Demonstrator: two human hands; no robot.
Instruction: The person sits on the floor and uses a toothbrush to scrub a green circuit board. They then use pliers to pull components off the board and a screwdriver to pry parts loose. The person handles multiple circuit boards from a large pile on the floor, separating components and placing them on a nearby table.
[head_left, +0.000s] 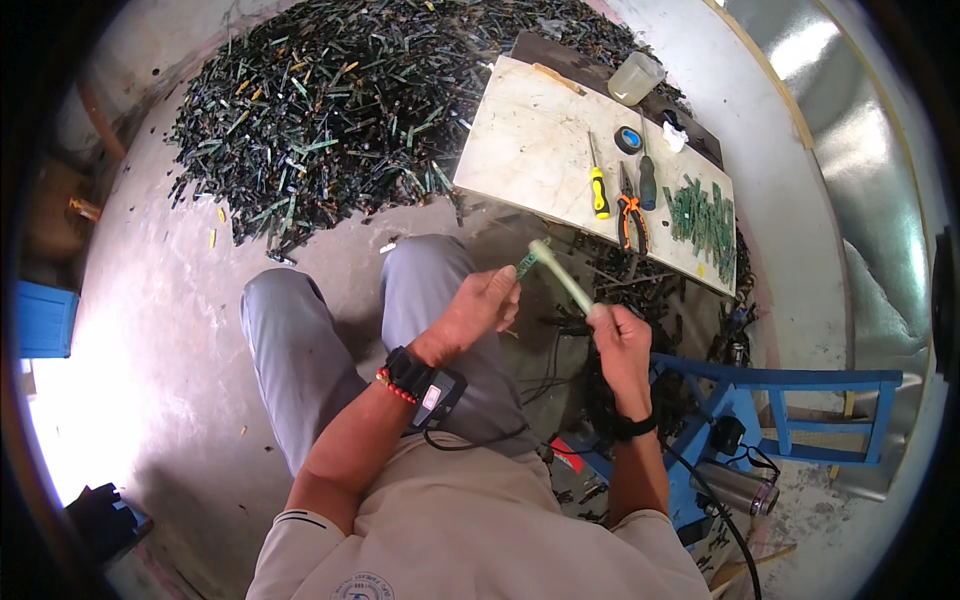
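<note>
My left hand [487, 302] is closed on a small green circuit board strip [527, 264], which sticks out past the thumb and fingertips. In my right hand [622, 342] is a pale, greenish-white stick-shaped tool [567, 278], gripped by its lower end. Its far tip meets or overlaps the end of the strip; whether they touch I cannot tell. Both hands are above my right knee, in front of the low work board [510, 135]. Several green circuit board strips [703, 225] lie gathered at the board's right end.
On the board lie a yellow screwdriver [600, 192], orange-handled pliers [632, 222], a dark screwdriver [647, 182], a tape roll [628, 140] and a clear plastic cup [636, 78]. A large heap of dark strips [330, 120] covers the far floor. At right are a blue chair [780, 378] and metal flask [735, 487].
</note>
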